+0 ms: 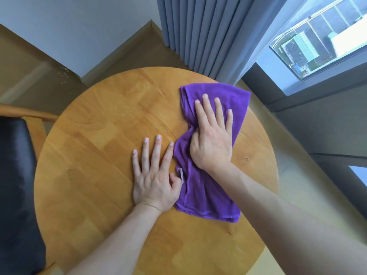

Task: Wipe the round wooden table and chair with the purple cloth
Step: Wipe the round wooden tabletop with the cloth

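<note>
Crumpled purple microfibre cloth (206, 155) lies on the round light-brown wooden counter (103, 147), right of frame centre. Long axis runs near-vertical in frame, tilted slightly: far end toward upper right near the counter's far rim, near end toward lower centre. Cloth pinched narrow in the middle, wider at both ends; small white tag on its left edge.

Right hand (212, 135) flat on the cloth's upper half, fingers spread and pointing up-frame, palm pressing down, thumb tucked into the pinched fold; not closed around it.

Left hand (155, 173) flat on bare counter just left of the cloth, fingers spread, thumb touching the cloth edge by the tag; holds nothing.

Black-cushioned wooden chair (15, 175) at left edge. Grey pleated curtain (200, 32) top centre, window (321, 42) upper right.
</note>
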